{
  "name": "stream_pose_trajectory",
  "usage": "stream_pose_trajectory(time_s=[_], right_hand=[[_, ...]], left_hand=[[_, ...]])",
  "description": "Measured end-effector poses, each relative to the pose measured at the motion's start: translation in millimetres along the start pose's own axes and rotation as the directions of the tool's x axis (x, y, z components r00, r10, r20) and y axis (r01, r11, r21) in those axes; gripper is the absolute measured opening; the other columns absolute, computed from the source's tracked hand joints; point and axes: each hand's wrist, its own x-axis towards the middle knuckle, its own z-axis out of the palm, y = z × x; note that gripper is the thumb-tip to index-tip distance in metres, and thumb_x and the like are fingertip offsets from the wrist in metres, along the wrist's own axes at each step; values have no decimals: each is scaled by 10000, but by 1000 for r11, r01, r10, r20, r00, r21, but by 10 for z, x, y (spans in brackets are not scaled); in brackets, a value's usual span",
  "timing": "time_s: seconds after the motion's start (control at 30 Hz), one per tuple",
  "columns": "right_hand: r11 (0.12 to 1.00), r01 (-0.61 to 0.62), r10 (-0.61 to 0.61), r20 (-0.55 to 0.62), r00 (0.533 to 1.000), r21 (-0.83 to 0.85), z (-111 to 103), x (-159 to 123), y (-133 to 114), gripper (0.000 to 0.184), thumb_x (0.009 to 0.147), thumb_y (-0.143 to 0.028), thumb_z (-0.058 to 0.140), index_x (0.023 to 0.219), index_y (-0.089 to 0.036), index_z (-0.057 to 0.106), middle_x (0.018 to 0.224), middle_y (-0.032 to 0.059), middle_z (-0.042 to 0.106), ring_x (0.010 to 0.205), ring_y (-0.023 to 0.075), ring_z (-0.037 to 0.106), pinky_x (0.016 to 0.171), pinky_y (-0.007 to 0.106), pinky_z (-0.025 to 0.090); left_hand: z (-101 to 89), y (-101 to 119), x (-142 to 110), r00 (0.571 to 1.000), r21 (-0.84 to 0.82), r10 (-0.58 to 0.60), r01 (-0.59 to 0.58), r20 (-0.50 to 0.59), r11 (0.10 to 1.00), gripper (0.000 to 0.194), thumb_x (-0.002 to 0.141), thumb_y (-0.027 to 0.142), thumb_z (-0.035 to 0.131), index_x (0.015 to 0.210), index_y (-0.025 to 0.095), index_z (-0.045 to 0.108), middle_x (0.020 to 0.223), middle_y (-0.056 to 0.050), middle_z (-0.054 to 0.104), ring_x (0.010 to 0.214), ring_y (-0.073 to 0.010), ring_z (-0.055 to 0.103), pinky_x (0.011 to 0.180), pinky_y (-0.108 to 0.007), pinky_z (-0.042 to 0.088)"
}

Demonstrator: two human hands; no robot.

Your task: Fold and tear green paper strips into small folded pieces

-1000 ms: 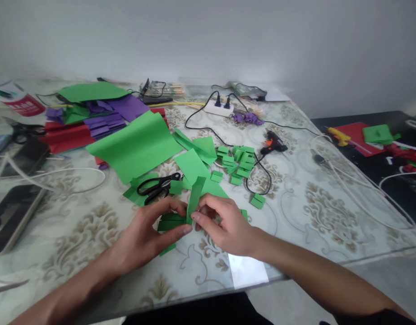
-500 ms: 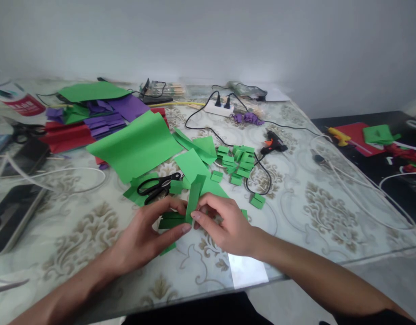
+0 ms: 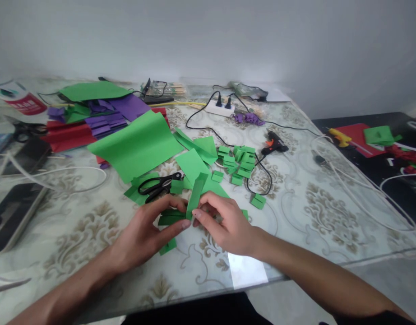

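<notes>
Both my hands meet over the near middle of the table and pinch one green paper strip (image 3: 196, 193) that sticks up and away from me. My left hand (image 3: 145, 234) grips its lower end between thumb and forefinger, over more green strips (image 3: 170, 218) lying flat. My right hand (image 3: 224, 223) is closed on the same strip from the right. Black scissors (image 3: 159, 185) lie just beyond my left hand on green scraps.
A large green sheet (image 3: 136, 145) lies behind the scissors. A heap of small folded green pieces (image 3: 238, 163) sits beside a black glue gun (image 3: 274, 143) and its cable. Purple and red paper (image 3: 93, 122) is stacked far left. A power strip (image 3: 220, 107) lies at the back, a phone (image 3: 11, 212) at the left.
Almost nothing has moved. My fingers have shifted slightly on the green strip, and the view has drifted a little.
</notes>
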Motion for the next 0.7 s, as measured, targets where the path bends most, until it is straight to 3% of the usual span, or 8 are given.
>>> stream_pose_trajectory(time_s=[0.23,0.7], right_hand=[[1000,1,-2,-19,1000,-20,5,1,25,121,1048,-263,531,937,-225,503,688,-20,642,622,140,632,611,259,482],[999,-39,38,11,999,38,20,10,49,138,956,-263,654,931,-227,522,711,-17,648,626,143,634,575,252,500]], left_hand=[[25,32,15,1000,7,22,-22,-5,1000,159,985,363,676,1084,239,661,1043,-27,738,927,-192,692,640,-223,559],[8,67,20,999,51,34,-33,-25,998,172,972,349,672,1102,236,672,1033,-36,758,912,-215,715,711,-275,600]])
